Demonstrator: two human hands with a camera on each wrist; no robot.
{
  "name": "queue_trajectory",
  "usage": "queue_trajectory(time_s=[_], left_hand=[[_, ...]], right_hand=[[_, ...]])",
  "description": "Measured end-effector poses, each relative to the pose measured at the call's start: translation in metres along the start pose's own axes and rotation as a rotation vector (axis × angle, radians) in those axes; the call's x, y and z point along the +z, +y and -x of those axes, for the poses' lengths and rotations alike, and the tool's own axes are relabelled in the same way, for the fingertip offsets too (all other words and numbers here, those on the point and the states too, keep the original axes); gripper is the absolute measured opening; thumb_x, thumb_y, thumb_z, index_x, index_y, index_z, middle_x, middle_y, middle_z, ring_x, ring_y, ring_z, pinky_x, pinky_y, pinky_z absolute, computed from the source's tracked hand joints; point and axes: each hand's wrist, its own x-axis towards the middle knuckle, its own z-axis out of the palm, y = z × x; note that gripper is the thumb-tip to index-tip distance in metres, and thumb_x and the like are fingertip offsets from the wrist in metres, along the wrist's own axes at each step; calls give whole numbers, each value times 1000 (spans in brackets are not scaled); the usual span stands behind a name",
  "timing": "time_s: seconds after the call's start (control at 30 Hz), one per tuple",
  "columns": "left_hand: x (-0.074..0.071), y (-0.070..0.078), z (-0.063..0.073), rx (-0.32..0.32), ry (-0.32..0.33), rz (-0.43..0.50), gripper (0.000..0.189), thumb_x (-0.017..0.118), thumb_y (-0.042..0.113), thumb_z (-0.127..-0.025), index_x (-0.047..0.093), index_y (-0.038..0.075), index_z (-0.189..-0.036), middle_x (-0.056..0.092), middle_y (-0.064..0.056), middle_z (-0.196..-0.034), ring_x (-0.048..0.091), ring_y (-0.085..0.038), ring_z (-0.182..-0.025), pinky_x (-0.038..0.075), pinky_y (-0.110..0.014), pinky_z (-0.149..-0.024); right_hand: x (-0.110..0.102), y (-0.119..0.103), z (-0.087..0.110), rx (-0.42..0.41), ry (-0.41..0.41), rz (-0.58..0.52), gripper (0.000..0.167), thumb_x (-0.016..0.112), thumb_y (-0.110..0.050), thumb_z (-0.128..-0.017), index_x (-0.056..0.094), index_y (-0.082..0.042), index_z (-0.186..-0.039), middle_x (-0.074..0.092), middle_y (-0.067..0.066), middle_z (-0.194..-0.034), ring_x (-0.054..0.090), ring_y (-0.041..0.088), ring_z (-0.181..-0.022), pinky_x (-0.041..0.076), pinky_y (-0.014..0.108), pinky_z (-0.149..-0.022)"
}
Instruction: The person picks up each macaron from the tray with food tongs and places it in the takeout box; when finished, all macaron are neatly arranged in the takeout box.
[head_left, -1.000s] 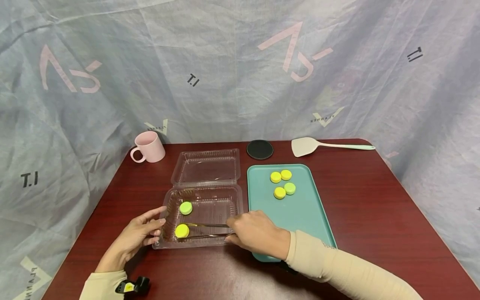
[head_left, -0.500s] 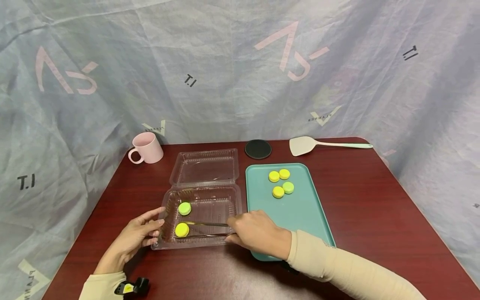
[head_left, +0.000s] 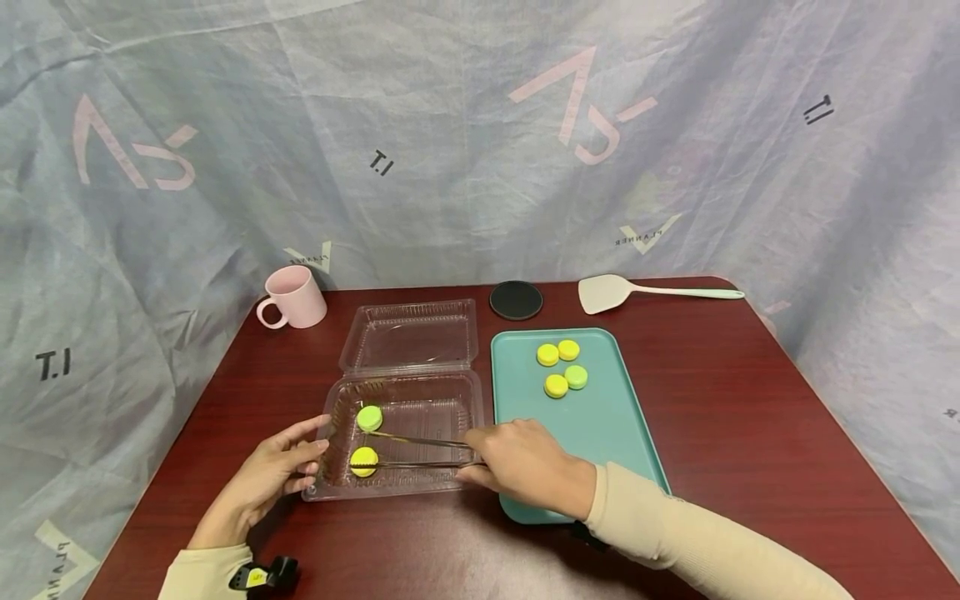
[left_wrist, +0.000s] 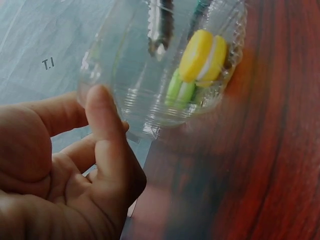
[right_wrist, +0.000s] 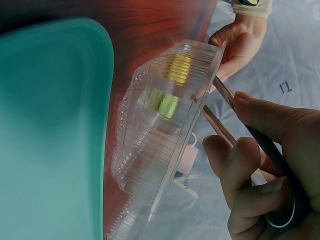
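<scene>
"Yellow macaron (head_left: pixel 363 455) sitting in the near left part of the clear container (head_left: pixel 390 489), with a green macaron (head_left: pixel 370 416) just beyond it. How do you reckon it'd handle?"

"Light, I'd guess. Can't tell if it's real or a toy, but real shells would crack under a hard squeeze. Smooth tops too, so maybe slippery for metal."

"So where would you grab it?"

"Around the sides, across the middle, with an even, gentle pinch. Not on one edge, it'd probably skid. Right now the tongs (head_left: pixel 427 465) aren't closed on it: tips are apart, one lying across the yellow one, the other just by the green. Can't tell if anything's pressing."

"And the hands?"

"Right hand (head_left: pixel 525 462) has its fingers clamped round the tongs. Left hand (head_left: pixel 273 471) pinches the container's left rim between thumb and fingers. Good spot imo, that plastic looks thin and bendy, and such a light box could slide on the counter (head_left: pixel 727 417) otherwise."
</scene>
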Motion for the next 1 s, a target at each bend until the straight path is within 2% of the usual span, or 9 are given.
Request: queue_trajectory(time_s=[0.23,0.53,0.63,0.8,1.0], left_hand=[[0,-5,0,3,-4,-2,63,62,14,-101,31,-4,-153,49,0,-79,51,-5,-66,51,-17,-55],[0,-3,1,7,4,1,63,63,14,-100,33,-3,-153,49,0,-80,52,-5,-66,52,-18,-56],[0,-2,1,14,-5,-2,63,62,15,-101,32,-4,-153,49,0,-80,52,-5,-66,52,-18,-56],[0,-2,0,13,2,-2,63,62,14,-101,33,-4,-153,48,0,-79,52,-5,-66,51,-18,-56],[0,-2,0,-9,10,-9,63,63,15,-100,34,-3,-153,48,-1,-80,53,-5,-67,52,-19,-57]], right_hand=[[-3,1,2,5,19,-16,31,76,-39,-89,59,-17,-78,48,-13,-63,49,5,-50,40,28,-41],[-5,6,5,-9,68,-41,27,78,-37,-88,69,-12,-95,58,-11,-69,50,2,-55,46,27,-46],[-5,9,8,2,78,-68,26,78,-36,-87,67,-13,-92,54,-10,-67,46,2,-54,43,25,-45],[-5,14,13,24,98,-70,26,77,-37,-88,65,-14,-89,54,-11,-67,47,2,-55,42,24,-45],[-5,20,19,40,130,-68,28,76,-38,-89,69,-12,-95,53,-12,-68,47,1,-57,45,25,-47]])
